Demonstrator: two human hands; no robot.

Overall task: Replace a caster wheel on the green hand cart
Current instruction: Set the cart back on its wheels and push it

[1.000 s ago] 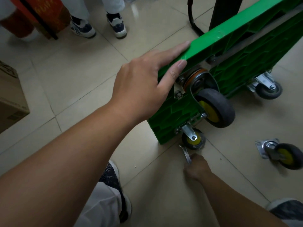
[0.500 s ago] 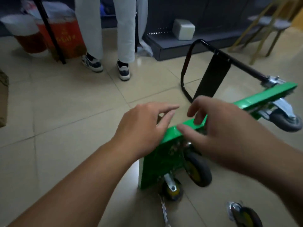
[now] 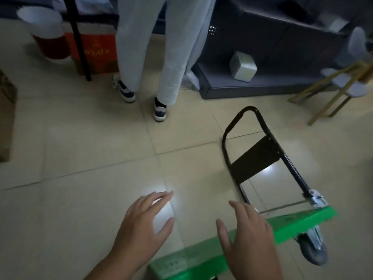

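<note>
Fingers [image 3: 160, 196] of the left hand [image 3: 141, 225] are spread wide and hold nothing, hovering over the tiled floor [image 3: 80, 178] just left of the green cart [image 3: 197, 257]. Those of the right hand [image 3: 250, 245] lie straight and loose across the cart's upper edge; they grip nothing, and whether the palm really bears on it I can't tell. The cart sits in the lower right of the frame, apparently tipped up on its side, with its black handle [image 3: 248, 110] stretched out over the floor toward the middle and one wheel [image 3: 310, 249] showing at the lower right under the green edge. What worries me is that nothing is clamped round it: standing on edge on smooth, shiny tile, it looks ready to skid out at the bottom or flop flat if that flat hand lifts or pushes sideways. If it fell, the handle could swing along with it. A bystander's shoes [image 3: 159, 111] are in the upper middle, well apart from the cart. The picture is smeared, so which wheel is the one due for changing is beyond me.
</note>
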